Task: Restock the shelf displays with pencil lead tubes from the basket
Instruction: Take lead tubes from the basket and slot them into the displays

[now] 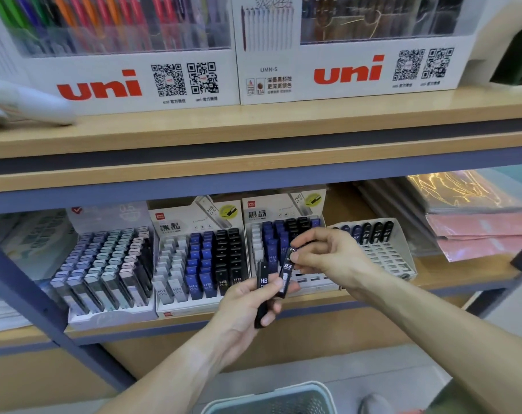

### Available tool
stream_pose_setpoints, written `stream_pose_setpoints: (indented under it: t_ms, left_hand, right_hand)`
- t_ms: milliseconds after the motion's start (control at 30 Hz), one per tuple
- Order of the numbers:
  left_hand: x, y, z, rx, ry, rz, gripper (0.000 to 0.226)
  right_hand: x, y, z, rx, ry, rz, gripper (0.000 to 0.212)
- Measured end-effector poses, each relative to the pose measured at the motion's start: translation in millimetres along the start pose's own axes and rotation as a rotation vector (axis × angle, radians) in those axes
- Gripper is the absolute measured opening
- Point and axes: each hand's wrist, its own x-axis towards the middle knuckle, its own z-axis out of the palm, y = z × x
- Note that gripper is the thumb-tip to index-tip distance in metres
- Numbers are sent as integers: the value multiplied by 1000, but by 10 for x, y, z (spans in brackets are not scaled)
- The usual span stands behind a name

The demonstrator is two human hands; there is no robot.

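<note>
Black lead tubes (262,294): several gripped in my left hand (247,306); right hand (319,255) pinches one tube (286,277), label readable, sorting for the display tray (382,258) behind.

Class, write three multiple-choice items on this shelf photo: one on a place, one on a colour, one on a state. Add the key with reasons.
1. Where is the basket?
A. On the floor below the hands
B. On the top shelf
C. Inside a display

2. What colour is the "uni" lettering?
A. Green
B. Red
C. Black

3. How is the right hand engaged?
A. Hanging idle
B. Flat on the shelf
C. Pinching the top of the "0.3" tube

Key: 1 A, it sits at the bottom edge, under the arms. 2 B, both cartons carry red letters. 3 C, its fingertips close on that tube's cap, while the left hand grips tubes, one marked "HB".
</note>
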Motion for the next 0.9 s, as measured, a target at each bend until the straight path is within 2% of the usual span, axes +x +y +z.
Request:
stream_pose_setpoints:
  t_ms: [200,367,533,700,833,900]
  left_hand:
    - [93,58,216,-86,23,-123,34]
    - [219,53,534,-86,-49,-146,36]
    - [483,-60,865,-12,-78,-120,35]
    - [776,-241,1292,87,43,-26,22]
    - [989,-474,1516,200,54,76,23]
    - [1073,-534,1574,289,65,107,32]
  right_hand:
    - [-11,83,-250,-60,174,43,17]
    - [13,127,-588,-20,359,84,13]
    - [139,285,-1080,-290,570,19,17]
    - [260,423,-1339,-528,589,-74,21]
    - [338,516,-1394,-587,561,-125,33]
    - [374,538,-1402,-626,538,-151,32]
